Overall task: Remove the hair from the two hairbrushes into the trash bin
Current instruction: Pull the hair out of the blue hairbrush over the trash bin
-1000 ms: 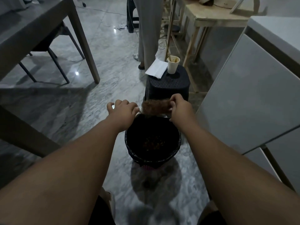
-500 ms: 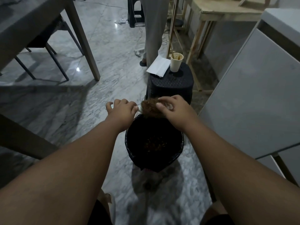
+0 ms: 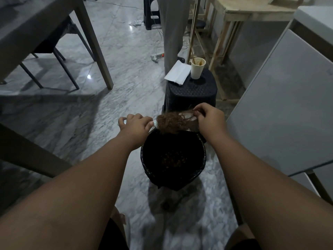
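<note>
Gripping hairbrush [image 3: 188, 117] by handle in curled left hand [image 3: 134, 124], keeping its head over trash bin [image 3: 203, 152] far rim so strands fall inside, pinching brown hair mat [image 3: 169, 123] at the tip with fingertips of right hand [image 3: 210, 120], likely to peel.

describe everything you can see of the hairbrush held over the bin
The hairbrush lies roughly level across the view, above the far rim of the black-lined trash bin. Its handle looks like pale plastic; the left hand grips it, the tip poking out past the fist. The head is matted with frizzy brown hair, with pale-tipped bristles showing through. The right hand pinches the hair at the head's far end, where some pale backing shows.
</note>
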